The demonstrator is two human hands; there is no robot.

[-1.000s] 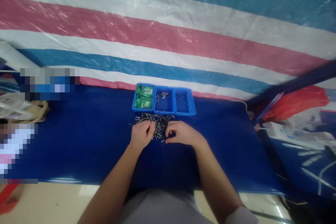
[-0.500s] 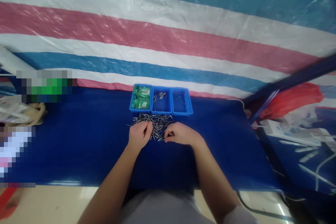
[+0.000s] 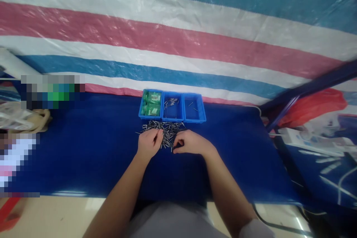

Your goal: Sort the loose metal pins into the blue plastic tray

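Note:
A pile of thin metal pins [image 3: 167, 134], dark and silver, lies loose on the blue table cover [image 3: 92, 148]. At the pile's left side, my left hand [image 3: 150, 142] is closed, thumb against curled fingers; whatever is inside it is hidden. My right hand [image 3: 191, 142] reaches the pile's lower right edge. Its thumb and forefinger are curled with a small gap between the tips, close beside a pin. Just behind the pile stand three joined blue bins: the left bin [image 3: 141, 109] holds green packets [image 3: 153, 97], the middle bin [image 3: 173, 119] several pins, the right bin [image 3: 195, 121] a few.
A striped plastic sheet [image 3: 178, 59] hangs behind the table. At the right are a dark blue frame post [image 3: 284, 113], a red plastic bag [image 3: 320, 108] and a white power strip [image 3: 309, 141] with cables. A beige basket [image 3: 43, 121] sits at the left edge.
My right thumb and forefinger have parted slightly at the pile's edge, and the pin beside them lies at a different angle. My left hand keeps its place. The view shifts slightly.

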